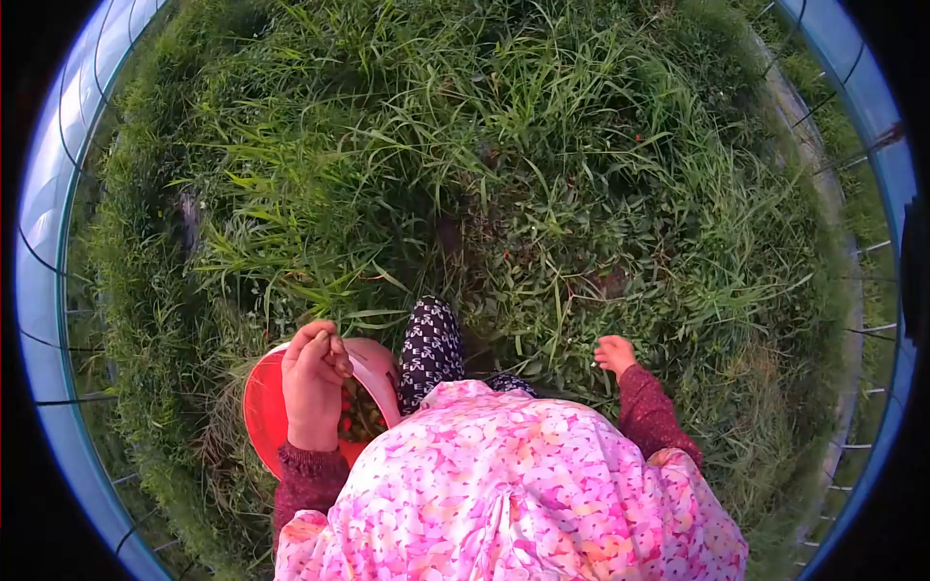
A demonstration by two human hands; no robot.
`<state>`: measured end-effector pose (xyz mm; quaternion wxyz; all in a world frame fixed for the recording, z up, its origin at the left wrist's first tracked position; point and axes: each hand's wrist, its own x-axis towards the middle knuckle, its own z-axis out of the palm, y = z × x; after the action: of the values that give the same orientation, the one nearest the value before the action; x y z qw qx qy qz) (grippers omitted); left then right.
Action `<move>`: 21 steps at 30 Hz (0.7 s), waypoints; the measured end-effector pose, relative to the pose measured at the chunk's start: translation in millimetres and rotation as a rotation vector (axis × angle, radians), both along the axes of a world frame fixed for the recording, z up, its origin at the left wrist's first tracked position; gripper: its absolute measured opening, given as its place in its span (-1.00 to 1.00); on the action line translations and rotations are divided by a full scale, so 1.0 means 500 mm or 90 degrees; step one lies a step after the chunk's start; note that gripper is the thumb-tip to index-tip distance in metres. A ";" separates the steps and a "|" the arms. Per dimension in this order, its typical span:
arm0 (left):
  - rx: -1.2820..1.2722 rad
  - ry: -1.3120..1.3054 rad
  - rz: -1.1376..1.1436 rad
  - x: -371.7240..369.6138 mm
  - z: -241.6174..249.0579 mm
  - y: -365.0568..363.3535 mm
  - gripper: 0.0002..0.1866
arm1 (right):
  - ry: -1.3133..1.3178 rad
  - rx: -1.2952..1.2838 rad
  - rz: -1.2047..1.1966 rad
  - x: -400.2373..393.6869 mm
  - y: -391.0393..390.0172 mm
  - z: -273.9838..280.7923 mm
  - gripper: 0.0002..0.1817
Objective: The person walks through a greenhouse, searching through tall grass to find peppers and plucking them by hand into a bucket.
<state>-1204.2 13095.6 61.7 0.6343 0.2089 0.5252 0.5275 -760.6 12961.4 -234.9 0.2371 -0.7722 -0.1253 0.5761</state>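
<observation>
Looking down from the head view, outdoors in sun: a red bucket (pixel 260 412) sits in the grass (pixel 358 145) on the person's left, just outside the patterned trouser leg (pixel 431 339). Its mouth faces up, round, so no long axis to speak of; the wall nearer the leg catches light and reads pale pink. Inside, partly hidden by the forearm, lie small red and darker bits (pixel 360 414), too small to name. Left hand (pixel 315 373) hangs above the bucket, overlapping its mouth in this view, fingers curled in toward the thumb; cannot tell whether anything is pinched there, nor how high it is over the rim. Right hand (pixel 615 355) is out to the other side, fingers bent and pointing inward, near the low leafy plants (pixel 542 300); a tiny green speck shows by the fingertips, but whether it is held or lies beyond cannot be told. Key relation: bucket mouth directly below the left fingers in this view and well apart from the right, with the leg and pink shirt (pixel 523 474) between; left hand is clearly the nearer. Maroon sleeves (pixel 654 407) at both wrists. A few red specks dot the greenery ahead, unclear.
</observation>
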 end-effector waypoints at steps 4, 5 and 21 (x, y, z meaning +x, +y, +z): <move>0.008 0.007 -0.002 0.018 -0.042 0.146 -0.85 | 0.037 0.058 -0.003 -0.018 0.176 -0.009 -0.75; -0.014 0.007 -0.006 0.022 -0.058 0.187 -0.86 | 0.057 0.082 0.010 -0.026 0.229 -0.016 -0.74; -0.064 -0.012 0.050 -0.115 -0.073 0.948 -0.85 | 0.081 0.004 0.164 -0.229 1.130 -0.003 -0.71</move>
<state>-1261.8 13569.6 25.2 0.6280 0.1511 0.5526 0.5268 -874.9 13526.6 -236.5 0.1711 -0.7107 -0.2097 0.6493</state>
